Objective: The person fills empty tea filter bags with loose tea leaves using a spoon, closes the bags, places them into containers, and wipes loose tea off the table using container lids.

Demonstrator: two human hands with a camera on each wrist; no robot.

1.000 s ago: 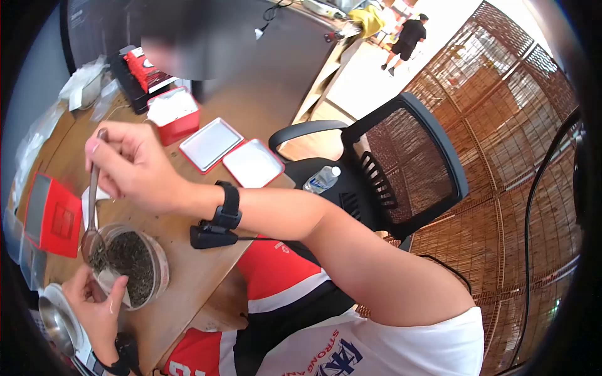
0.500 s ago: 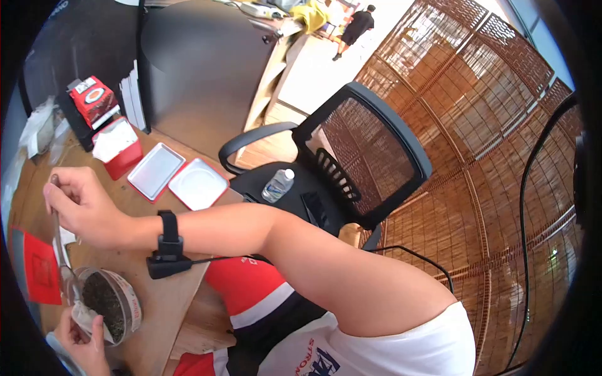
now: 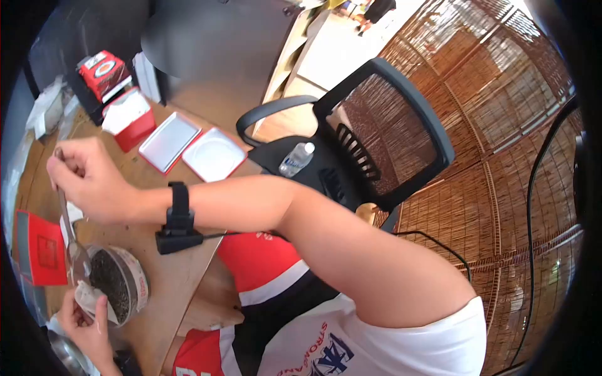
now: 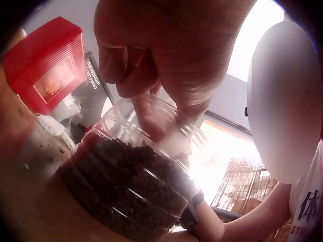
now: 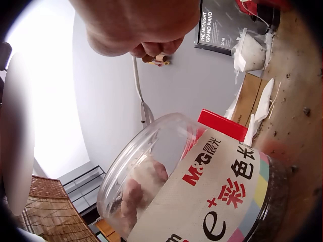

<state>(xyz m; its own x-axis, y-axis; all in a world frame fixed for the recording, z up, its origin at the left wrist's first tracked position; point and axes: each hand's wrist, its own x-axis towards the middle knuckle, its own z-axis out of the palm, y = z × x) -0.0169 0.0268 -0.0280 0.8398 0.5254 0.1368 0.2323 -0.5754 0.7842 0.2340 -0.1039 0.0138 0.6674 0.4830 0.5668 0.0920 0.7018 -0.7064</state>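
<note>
My right hand (image 3: 94, 182) grips a metal spoon (image 3: 69, 229) near the top of its handle, with the bowl pointing down. In the head view the spoon's bowl is right at the mouth of a small white pouch (image 3: 91, 297). The fingers and thumb of my left hand (image 3: 88, 326) pinch that pouch, which hangs inside the rim of a clear plastic tub (image 5: 151, 136). Dark dried leaves (image 4: 121, 186) fill much of the tub. A printed paper label (image 5: 202, 196) wraps its side.
A red box (image 3: 47, 254) stands beyond the tub. Farther back sit a red tin (image 3: 135, 128) with white contents and two red-edged trays or lids (image 3: 169, 144). A metal bowl (image 3: 63, 351) is near my left arm. An office chair (image 3: 376, 125) holds a water bottle (image 3: 296, 160).
The head view has swung, shifting the whole scene. The spoon's bowl has come close to the pouch's mouth, and the pouch now stands more upright. Both hands keep their hold.
</note>
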